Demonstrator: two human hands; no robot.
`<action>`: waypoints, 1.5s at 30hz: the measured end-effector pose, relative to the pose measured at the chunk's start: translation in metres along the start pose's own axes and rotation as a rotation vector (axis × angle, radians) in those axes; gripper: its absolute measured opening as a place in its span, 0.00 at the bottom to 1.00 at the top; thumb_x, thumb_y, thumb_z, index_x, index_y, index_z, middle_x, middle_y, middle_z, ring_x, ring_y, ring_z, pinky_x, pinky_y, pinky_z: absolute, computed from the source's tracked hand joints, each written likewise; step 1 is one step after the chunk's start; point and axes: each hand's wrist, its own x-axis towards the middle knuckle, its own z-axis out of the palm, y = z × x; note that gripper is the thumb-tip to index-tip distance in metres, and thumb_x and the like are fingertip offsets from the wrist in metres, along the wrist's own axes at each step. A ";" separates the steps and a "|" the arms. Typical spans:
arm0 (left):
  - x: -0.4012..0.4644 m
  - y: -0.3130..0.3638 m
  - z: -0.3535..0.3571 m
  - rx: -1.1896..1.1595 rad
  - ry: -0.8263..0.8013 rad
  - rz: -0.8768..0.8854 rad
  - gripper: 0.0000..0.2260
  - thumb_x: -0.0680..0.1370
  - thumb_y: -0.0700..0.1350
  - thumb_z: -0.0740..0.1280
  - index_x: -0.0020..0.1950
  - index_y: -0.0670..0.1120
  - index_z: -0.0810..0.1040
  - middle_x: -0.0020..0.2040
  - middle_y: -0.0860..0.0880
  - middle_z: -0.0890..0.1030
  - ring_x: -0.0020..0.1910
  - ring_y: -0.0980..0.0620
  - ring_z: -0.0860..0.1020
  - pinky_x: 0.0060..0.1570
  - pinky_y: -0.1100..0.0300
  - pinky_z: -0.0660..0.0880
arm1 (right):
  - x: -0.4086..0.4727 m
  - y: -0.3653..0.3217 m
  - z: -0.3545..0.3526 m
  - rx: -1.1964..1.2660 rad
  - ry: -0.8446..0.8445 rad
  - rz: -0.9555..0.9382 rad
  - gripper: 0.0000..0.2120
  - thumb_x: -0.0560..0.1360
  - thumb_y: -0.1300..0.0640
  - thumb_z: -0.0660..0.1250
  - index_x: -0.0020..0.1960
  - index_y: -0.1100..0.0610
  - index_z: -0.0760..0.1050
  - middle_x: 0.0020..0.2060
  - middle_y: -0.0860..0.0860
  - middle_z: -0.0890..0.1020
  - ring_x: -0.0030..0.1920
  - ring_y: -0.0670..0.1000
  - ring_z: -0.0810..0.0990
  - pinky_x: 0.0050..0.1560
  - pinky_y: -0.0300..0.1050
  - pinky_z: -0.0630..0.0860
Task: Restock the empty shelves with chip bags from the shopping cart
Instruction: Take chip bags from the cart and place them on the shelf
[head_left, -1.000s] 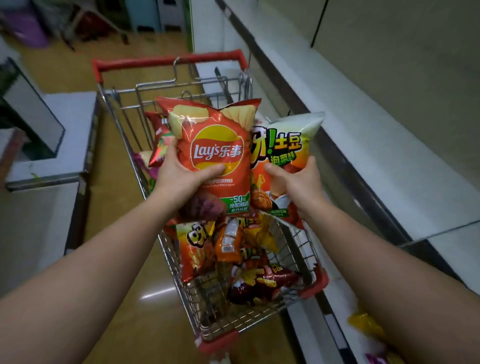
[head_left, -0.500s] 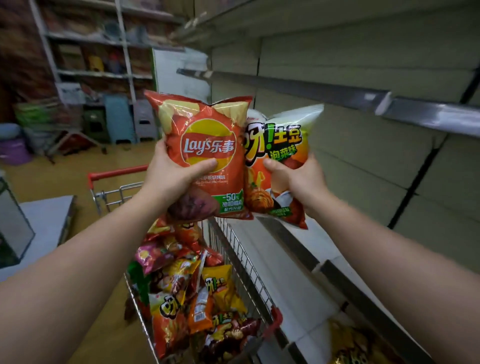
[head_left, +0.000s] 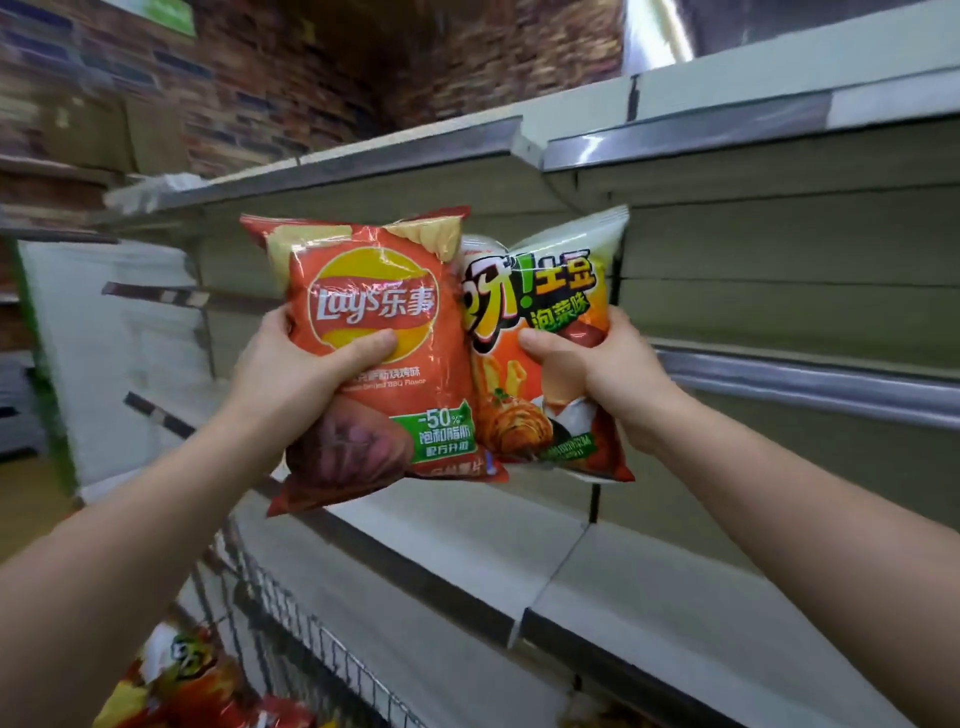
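Lay's bag sits gripped in your left hand, thumb across its front; your right hand pinches the green-topped bag mid-height.

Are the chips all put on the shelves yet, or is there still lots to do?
Not yet. No bags show on the shelves in view, so nothing looks stocked here. Right now the left hand holds a Lay's bag and the right hand holds a green and orange bag, both raised in front of the shelves. More bags wait in the cart below.
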 end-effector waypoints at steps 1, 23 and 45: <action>0.004 0.007 0.005 -0.008 -0.040 0.013 0.52 0.44 0.68 0.77 0.64 0.50 0.71 0.56 0.51 0.81 0.51 0.48 0.81 0.55 0.46 0.77 | -0.002 -0.005 -0.010 0.003 0.041 -0.001 0.33 0.59 0.44 0.79 0.59 0.51 0.69 0.51 0.47 0.81 0.50 0.50 0.82 0.55 0.51 0.78; -0.108 0.153 0.223 -0.335 -0.885 0.118 0.29 0.50 0.58 0.75 0.48 0.49 0.77 0.46 0.48 0.83 0.41 0.47 0.83 0.46 0.54 0.78 | -0.183 -0.082 -0.269 -0.263 0.755 0.049 0.10 0.67 0.49 0.75 0.43 0.52 0.78 0.36 0.46 0.85 0.36 0.46 0.82 0.43 0.44 0.77; -0.353 0.317 0.460 -0.437 -1.379 0.021 0.23 0.61 0.52 0.76 0.51 0.41 0.78 0.31 0.46 0.84 0.25 0.50 0.81 0.20 0.63 0.73 | -0.361 -0.111 -0.589 -0.225 0.986 0.291 0.43 0.48 0.35 0.79 0.56 0.57 0.77 0.46 0.55 0.85 0.46 0.56 0.83 0.58 0.58 0.77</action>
